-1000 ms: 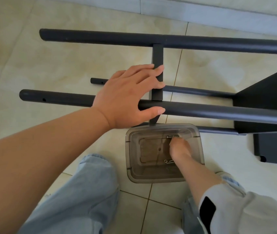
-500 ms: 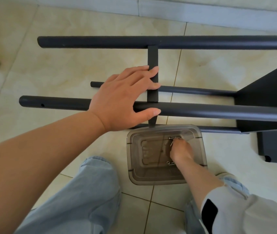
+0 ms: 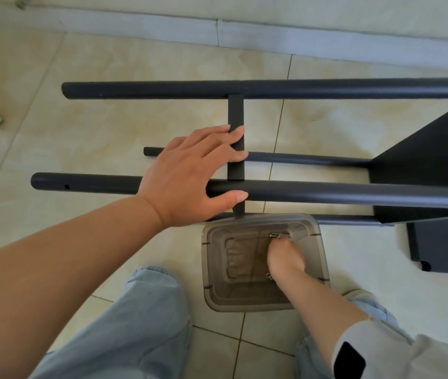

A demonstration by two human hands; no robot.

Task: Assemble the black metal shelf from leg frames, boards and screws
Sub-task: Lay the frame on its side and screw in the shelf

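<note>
No readable text, labels, brands or numbers anywhere in view.

Four black leg tubes [image 3: 326, 193] run across the floor [image 3: 135, 64], joined by two visible crossbars [image 3: 236, 110]. Two black boards [image 3: 436, 170] sit at the right. One clear plastic bin [image 3: 212, 269] holds at least two screws [image 3: 276, 235]. Two hands [image 3: 187, 176] are in view.
</note>
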